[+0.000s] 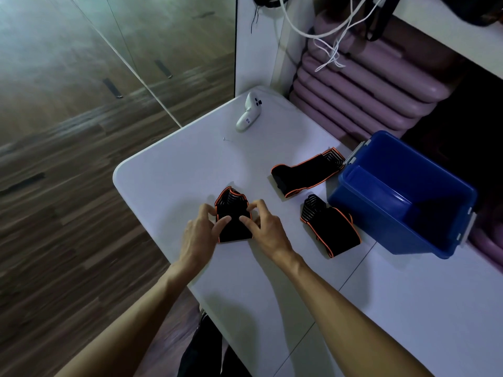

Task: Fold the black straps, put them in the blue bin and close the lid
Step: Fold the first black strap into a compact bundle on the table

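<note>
So both hands pinch the folded black strap w/ orange trim (234, 219): left hand (200, 229) on its left edge, right hand (262, 227) on its right. Strap's long axis runs away from the person. Open blue plastic bin (402, 197) sits well to the right, so right hand's nearer imo.

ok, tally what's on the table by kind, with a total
Black straps: 3, namely one in both hands, one far, one beside the bin
Blue bin: 1, open
White controller: 1
Total: 5
</note>
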Tool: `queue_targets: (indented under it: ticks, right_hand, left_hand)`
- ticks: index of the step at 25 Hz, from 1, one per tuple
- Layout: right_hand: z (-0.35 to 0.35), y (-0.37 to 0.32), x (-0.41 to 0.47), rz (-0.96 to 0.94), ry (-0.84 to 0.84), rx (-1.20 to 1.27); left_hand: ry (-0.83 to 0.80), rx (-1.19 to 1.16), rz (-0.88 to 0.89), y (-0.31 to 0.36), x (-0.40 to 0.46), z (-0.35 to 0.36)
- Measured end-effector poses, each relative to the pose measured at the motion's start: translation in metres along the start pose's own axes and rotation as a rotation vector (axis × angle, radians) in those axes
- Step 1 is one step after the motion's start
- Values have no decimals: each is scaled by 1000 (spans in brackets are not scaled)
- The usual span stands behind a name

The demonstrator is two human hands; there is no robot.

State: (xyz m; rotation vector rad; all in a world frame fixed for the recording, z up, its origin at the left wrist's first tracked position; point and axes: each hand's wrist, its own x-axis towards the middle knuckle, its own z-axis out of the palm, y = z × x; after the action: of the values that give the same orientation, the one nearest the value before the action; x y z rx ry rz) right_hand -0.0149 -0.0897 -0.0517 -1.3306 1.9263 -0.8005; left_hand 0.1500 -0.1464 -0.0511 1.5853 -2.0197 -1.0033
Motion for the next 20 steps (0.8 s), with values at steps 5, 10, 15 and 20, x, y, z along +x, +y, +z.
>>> queue_targets:
  ticks: [5,10,15,20]
  right_hand:
    - [6,-4,-5,-59,82,-62]
    - [4,10,-22,-112,-59,-392]
    - [-2,8,-16,-160,-54,-391]
    - [-9,5,-4,-44,-148,-147]
  left_hand:
    - [134,337,28,6,-3,0]
    - [110,235,89,3,0,-1]
    - [-171,341,338,-29,-5,-19]
    - [-260,118,262,-33,16,-29]
